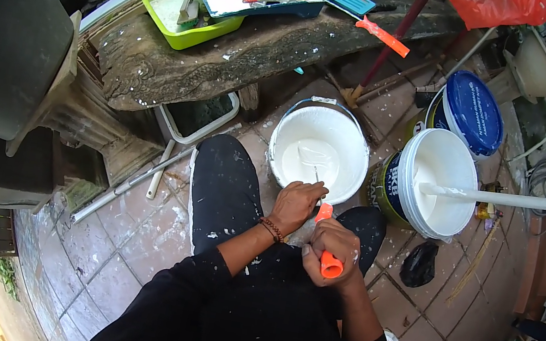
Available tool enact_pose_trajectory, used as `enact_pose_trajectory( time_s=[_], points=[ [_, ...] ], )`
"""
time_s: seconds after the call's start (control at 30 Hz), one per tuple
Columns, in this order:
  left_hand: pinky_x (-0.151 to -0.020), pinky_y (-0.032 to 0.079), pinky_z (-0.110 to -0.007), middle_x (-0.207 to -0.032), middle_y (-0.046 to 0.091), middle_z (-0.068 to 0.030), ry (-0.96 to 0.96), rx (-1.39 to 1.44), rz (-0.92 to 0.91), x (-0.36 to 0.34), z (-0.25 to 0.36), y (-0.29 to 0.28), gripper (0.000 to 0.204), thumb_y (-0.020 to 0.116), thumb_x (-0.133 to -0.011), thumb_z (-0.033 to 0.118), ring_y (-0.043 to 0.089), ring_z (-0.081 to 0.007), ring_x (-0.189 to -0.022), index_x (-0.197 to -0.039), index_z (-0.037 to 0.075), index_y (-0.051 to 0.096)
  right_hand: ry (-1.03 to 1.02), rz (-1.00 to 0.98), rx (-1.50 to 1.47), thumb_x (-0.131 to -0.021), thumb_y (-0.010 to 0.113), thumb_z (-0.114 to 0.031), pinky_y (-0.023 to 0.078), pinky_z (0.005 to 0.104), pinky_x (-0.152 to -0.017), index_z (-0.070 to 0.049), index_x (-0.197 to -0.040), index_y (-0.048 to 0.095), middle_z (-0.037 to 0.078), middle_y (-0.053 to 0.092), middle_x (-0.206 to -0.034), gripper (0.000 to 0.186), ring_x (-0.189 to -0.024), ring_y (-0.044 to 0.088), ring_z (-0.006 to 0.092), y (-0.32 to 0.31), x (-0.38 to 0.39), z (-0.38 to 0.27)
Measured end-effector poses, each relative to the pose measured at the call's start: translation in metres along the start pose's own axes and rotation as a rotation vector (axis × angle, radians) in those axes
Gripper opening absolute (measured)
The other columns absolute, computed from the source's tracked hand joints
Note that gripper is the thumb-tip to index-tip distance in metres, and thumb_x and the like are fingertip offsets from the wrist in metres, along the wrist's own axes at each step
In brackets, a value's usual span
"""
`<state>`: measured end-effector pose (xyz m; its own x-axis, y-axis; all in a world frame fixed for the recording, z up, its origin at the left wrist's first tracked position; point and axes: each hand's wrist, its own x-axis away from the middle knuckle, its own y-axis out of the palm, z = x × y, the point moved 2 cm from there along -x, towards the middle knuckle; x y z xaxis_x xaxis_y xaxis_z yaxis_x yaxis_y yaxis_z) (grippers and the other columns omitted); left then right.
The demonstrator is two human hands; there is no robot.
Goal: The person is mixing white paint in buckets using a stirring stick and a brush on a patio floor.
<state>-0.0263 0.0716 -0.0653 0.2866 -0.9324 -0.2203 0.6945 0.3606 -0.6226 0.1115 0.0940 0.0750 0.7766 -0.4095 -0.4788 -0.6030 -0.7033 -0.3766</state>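
Between my knees stands a white bucket with white paint in its bottom and a wire bail. My right hand is wrapped round the orange handle of a tool with a thin metal rod, which looks like a paint roller frame. The rod reaches over the near rim into the bucket; its far end is hard to make out. Beside the rod, at that rim, my left hand is closed with its fingers curled. What those fingers grip is hidden.
On a rough wooden bench lie a lime-green tray and a blue paint tray with brushes and a roller. To the right stand an open paint pail with a white pole and a blue-lidded pail. A metal pole lies left.
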Motion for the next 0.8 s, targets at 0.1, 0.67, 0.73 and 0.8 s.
enact_pose_trajectory(
  time_s=[0.1,0.67,0.73,0.8],
  points=[
    [-0.092,0.056,-0.045,-0.122,0.077,-0.0116,-0.057,0.010,-0.027,-0.008,0.013,-0.010,0.029,0.062,-0.095,0.010,0.074,-0.0325,-0.099,-0.121,0.011,0.075,0.044,0.040,0.001,-0.068,0.066,0.008,0.042,0.0326,-0.057,-0.008,-0.065,0.040,0.006,0.050,-0.062,0.031,-0.054,0.050,0.0231,-0.007,-0.015,-0.002],
    [-0.069,0.056,-0.048,-0.095,0.075,-0.0155,-0.064,0.015,-0.047,0.012,0.055,-0.021,0.016,0.058,-0.098,0.009,0.072,-0.0378,-0.076,-0.108,0.008,0.070,0.234,0.063,-0.089,-0.075,0.063,0.007,0.044,0.0306,-0.058,-0.006,-0.065,0.042,0.005,0.050,-0.059,0.027,-0.053,0.049,0.0177,-0.040,-0.028,-0.037],
    [-0.069,0.056,-0.048,-0.095,0.076,-0.0151,-0.063,0.016,-0.046,0.017,0.060,-0.019,0.017,0.058,-0.098,0.009,0.072,-0.0376,-0.077,-0.109,0.008,0.071,0.271,0.074,-0.130,-0.077,0.062,0.006,0.046,0.0313,-0.060,-0.007,-0.066,0.042,0.006,0.052,-0.059,0.026,-0.054,0.052,0.0180,-0.045,-0.027,-0.043],
    [-0.070,0.055,-0.048,-0.095,0.076,-0.0147,-0.063,0.016,-0.048,0.020,0.064,-0.019,0.018,0.058,-0.098,0.009,0.072,-0.0373,-0.077,-0.110,0.008,0.071,0.258,0.075,-0.158,-0.076,0.062,0.006,0.046,0.0319,-0.060,-0.007,-0.066,0.043,0.006,0.052,-0.060,0.026,-0.054,0.052,0.0178,-0.049,-0.026,-0.046]
  ],
)
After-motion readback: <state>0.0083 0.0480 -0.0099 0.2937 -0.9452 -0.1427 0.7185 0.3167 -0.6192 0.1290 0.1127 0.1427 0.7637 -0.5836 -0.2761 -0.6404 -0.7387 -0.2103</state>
